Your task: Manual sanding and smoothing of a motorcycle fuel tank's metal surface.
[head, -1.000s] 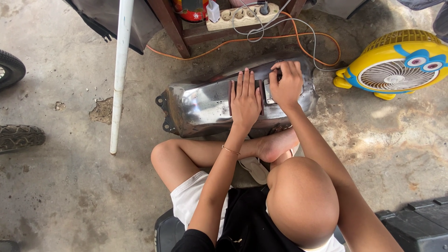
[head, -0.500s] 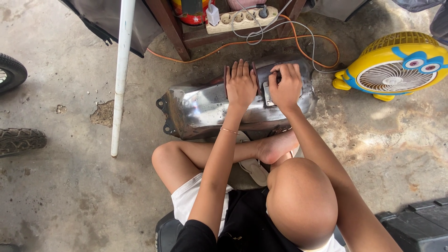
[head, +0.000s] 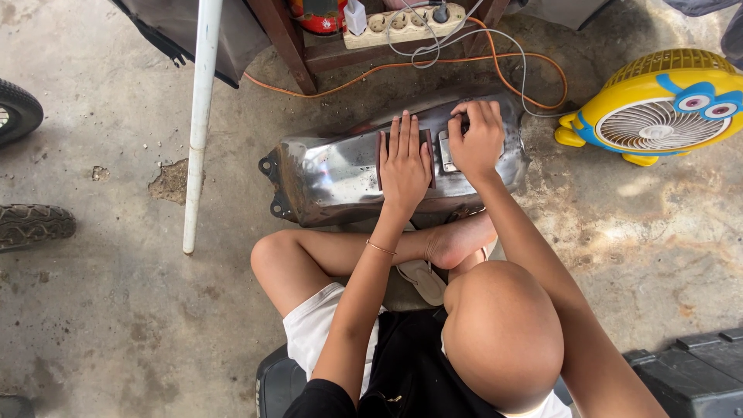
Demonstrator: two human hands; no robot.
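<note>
Two bare hands press on a bare-metal motorcycle fuel tank [head: 333, 174] that lies on its side on a concrete floor [head: 101, 310], just in front of a seated person's crossed legs. The tank is stripped to shiny, streaked silver steel, with mounting tabs at its left end and a filler opening near the right. The left hand [head: 404, 162] lies flat, fingers released and stretched out, over a dark reddish-brown abrasive sheet [head: 381, 159] spread on the tank's top. The right hand [head: 476, 139] curls its fingers around the tank's upper edge by the filler opening. The floor is stained and chipped, with a small broken patch beside a white pole [head: 200, 124]. Beyond the tank, an orange cable [head: 371, 71] and a grey cord loop from a beige power strip [head: 406, 23] on a low wooden frame. A yellow cartoon-faced fan [head: 665, 108] sits on the right, two tyres [head: 15, 112] at the left edge, and a black case [head: 689, 371] at bottom right.
</note>
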